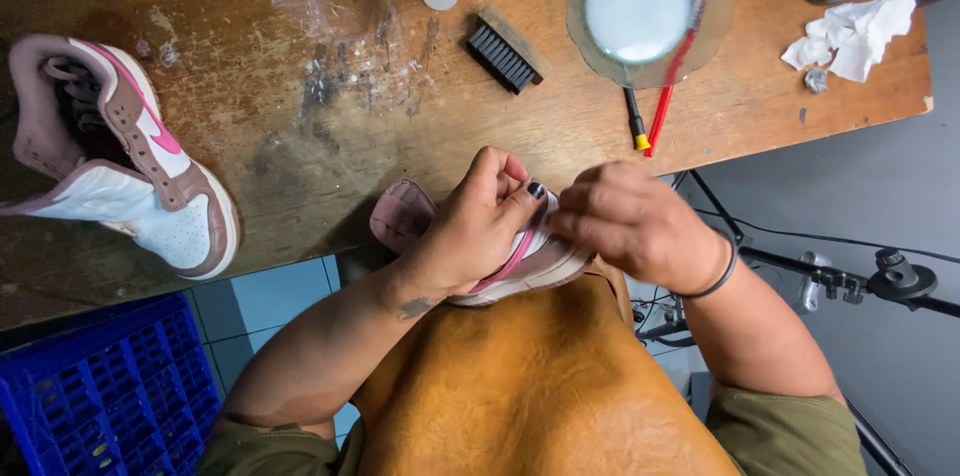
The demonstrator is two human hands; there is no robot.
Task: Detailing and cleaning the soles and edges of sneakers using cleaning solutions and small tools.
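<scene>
Here a scuffed wooden table [300, 136] bears 1 sneaker [130, 156], a brush [503, 52] and a bowl [640, 11]; blue crate [100, 396] below. Left hand [470, 226] clasps a pink shoe [520, 256]; right hand [630, 221], fingers curled, pinches it.

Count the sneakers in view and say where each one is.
2. One sneaker lies on the wooden table at the left. The other sneaker is held by the left hand and right hand.

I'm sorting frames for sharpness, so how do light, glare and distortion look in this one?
Head view: even overhead light, soft shadows under the left hand and right hand holding the pink-and-white sneaker; bright glare washes out the milky liquid in the clear round bowl; wide-angle lens bends the worn wooden table edge; focus sharp throughout.
</scene>
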